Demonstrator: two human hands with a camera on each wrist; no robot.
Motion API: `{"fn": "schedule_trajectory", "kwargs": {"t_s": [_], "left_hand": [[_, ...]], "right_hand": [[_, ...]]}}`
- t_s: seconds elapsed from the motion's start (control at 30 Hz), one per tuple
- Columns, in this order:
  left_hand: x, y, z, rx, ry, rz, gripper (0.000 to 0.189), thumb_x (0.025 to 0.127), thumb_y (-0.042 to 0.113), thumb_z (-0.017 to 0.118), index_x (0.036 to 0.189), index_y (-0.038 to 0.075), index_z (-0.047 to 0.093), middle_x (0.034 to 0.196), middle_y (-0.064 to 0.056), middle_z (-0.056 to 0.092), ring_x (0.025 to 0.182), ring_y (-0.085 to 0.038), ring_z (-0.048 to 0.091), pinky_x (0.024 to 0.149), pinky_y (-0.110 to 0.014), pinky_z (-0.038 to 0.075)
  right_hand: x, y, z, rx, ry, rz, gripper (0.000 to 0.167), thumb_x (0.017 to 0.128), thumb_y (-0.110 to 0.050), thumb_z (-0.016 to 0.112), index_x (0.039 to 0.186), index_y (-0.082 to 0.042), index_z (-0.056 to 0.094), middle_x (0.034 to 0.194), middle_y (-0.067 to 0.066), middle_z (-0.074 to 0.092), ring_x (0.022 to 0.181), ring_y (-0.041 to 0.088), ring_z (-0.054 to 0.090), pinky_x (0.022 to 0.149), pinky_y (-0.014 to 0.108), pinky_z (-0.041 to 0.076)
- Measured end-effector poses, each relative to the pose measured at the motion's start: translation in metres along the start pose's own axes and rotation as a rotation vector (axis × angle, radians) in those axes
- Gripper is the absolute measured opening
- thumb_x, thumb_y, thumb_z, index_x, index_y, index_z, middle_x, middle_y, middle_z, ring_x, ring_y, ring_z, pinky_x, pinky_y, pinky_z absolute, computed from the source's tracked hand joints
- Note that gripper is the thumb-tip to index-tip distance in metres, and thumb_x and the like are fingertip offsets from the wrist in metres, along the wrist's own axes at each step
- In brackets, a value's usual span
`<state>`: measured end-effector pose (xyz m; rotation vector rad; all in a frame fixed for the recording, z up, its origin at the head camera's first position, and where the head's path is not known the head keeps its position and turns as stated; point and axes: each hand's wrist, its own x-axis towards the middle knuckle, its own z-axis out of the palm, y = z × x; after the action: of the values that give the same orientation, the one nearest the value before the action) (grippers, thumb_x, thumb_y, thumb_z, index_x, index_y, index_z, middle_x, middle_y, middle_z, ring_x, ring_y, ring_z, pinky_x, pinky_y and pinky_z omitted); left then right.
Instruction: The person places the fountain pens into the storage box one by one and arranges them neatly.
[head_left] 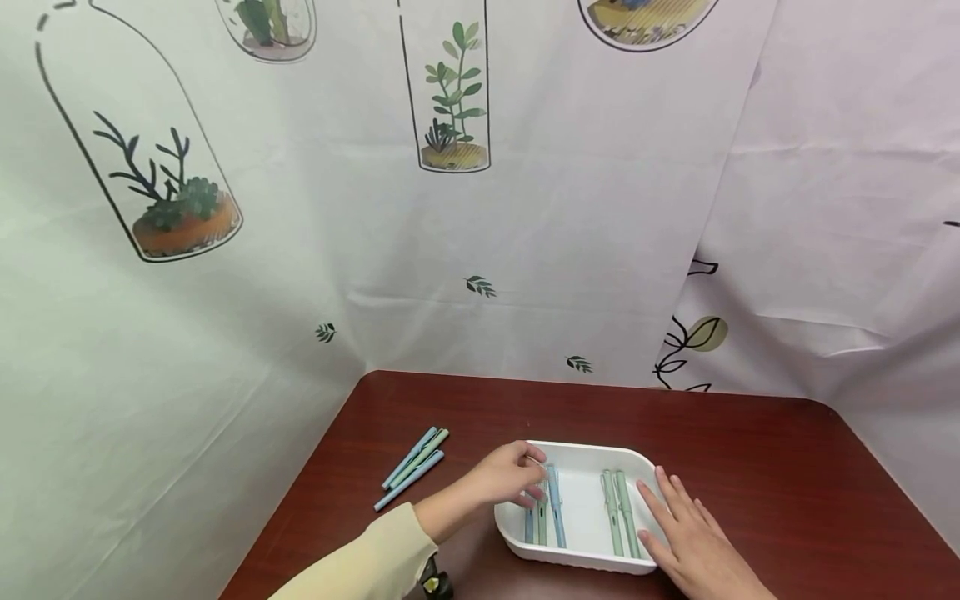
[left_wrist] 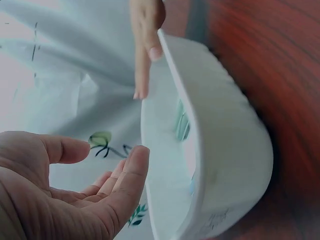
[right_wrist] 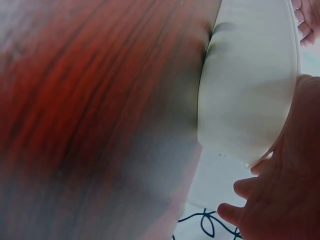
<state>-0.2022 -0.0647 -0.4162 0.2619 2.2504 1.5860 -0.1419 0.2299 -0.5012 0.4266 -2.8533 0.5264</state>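
A white plastic tray (head_left: 581, 560) stands on the table, with pens lying lengthwise in it. Two green pens (head_left: 627, 512) lie side by side in its right part. Toward the left side are a blue pen (head_left: 556, 508), a green pen (head_left: 542, 529) and another blue pen, partly hidden by my left hand (head_left: 506, 477). That hand hovers over the tray's left rim, thumb and fingers apart, and holds nothing; the left wrist view shows the same gap. My right hand (head_left: 693, 537) rests against the tray's right rim with fingers spread and fairly straight.
On the table (head_left: 787, 483) left of the tray lie a green pen (head_left: 420, 458) and two blue pens (head_left: 408, 481), close together. A white curtain (head_left: 555, 233) printed with plants in jars hangs behind the table. A dark device (head_left: 435, 581) sits by my left wrist.
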Motion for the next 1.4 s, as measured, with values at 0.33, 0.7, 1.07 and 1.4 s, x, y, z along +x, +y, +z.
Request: {"fn": "schedule_trajectory", "kwargs": {"t_s": [0.33,0.7,1.07,1.4], "left_hand": [[-0.009,-0.002,-0.036,-0.02,0.083,0.007,0.035,0.097,0.011,0.067,0.125,-0.006,0.056,0.105,-0.018,0.066,0.088,-0.034,0.073,0.073,-0.041,0.062],[-0.012,-0.01,-0.076,-0.015,0.11,0.062,0.036,0.096,0.012,0.065,0.126,-0.006,0.056,0.109,-0.015,0.067,0.089,-0.029,0.072,0.075,-0.043,0.061],[-0.012,-0.021,-0.114,0.081,0.205,0.01,0.035,0.097,0.016,0.065,0.128,0.0,0.059,0.116,-0.016,0.068,0.09,-0.026,0.07,0.074,-0.042,0.06],[-0.005,-0.042,-0.143,0.057,0.253,-0.046,0.031,0.101,0.017,0.061,0.128,0.002,0.061,0.124,-0.018,0.065,0.103,-0.036,0.065,0.08,-0.046,0.057]], "right_hand": [[0.0,0.0,0.0,-0.015,-0.005,-0.004,0.065,0.095,-0.048,0.065,0.15,-0.015,0.051,0.16,0.02,0.035,0.144,0.044,0.035,0.109,0.065,0.032],[-0.001,0.003,0.002,-0.014,0.007,-0.015,0.065,0.096,-0.048,0.064,0.15,-0.015,0.05,0.159,0.021,0.036,0.147,0.04,0.033,0.109,0.064,0.033],[-0.001,0.003,0.003,-0.008,0.016,-0.019,0.064,0.096,-0.047,0.064,0.15,-0.015,0.051,0.159,0.021,0.036,0.15,0.035,0.029,0.108,0.064,0.034],[0.001,0.001,0.002,-0.002,-0.009,-0.002,0.066,0.095,-0.048,0.065,0.15,-0.014,0.051,0.159,0.022,0.036,0.143,0.045,0.036,0.108,0.066,0.033]]}}
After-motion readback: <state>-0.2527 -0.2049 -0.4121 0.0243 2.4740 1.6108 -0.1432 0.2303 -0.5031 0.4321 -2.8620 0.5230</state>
